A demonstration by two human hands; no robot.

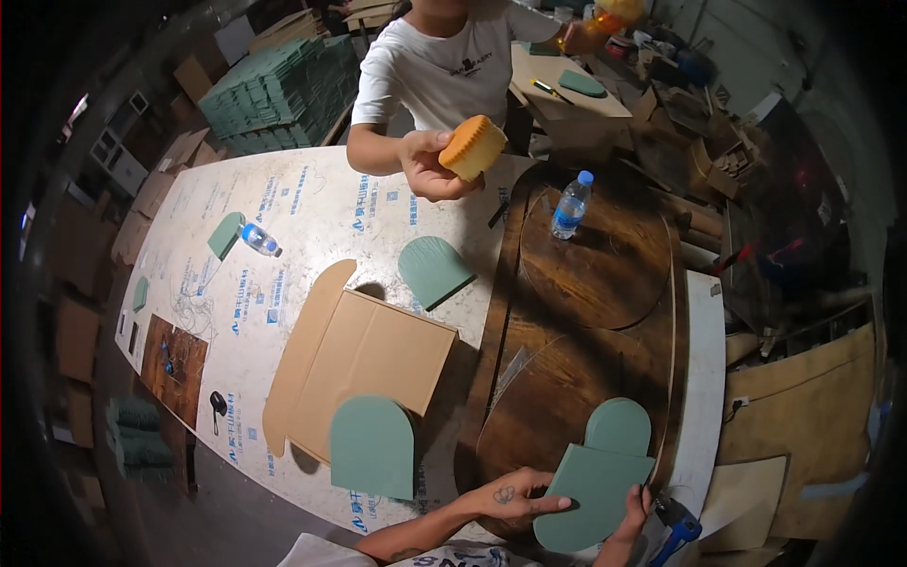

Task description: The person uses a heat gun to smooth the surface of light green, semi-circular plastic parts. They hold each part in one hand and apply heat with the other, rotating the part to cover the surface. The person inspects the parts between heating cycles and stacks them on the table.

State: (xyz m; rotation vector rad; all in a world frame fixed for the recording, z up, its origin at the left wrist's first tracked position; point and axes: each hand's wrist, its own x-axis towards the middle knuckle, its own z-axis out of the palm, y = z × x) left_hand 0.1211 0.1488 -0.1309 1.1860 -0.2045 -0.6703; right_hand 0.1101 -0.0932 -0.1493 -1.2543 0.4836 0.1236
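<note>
My left hand [518,495] is closed on the left edge of a green arch-shaped panel [595,487], its thumb lying on the face. My right hand [631,518] grips the same panel by its right edge, so the panel is held low over the dark wooden board [534,406]. Just beyond it, partly covered by it, is another green rounded panel [620,425]. Across the table a person in a white T-shirt holds out a yellow sponge cake [474,149] in one hand [430,168]. Near my right wrist is a blue power tool [678,531].
A cardboard box [368,354] lies on the white printed table [312,208], with green panels [373,449] beside and beyond it. One water bottle [569,208] stands on the dark board; another bottle [260,240] lies at left. Green panels are stacked [274,94] behind.
</note>
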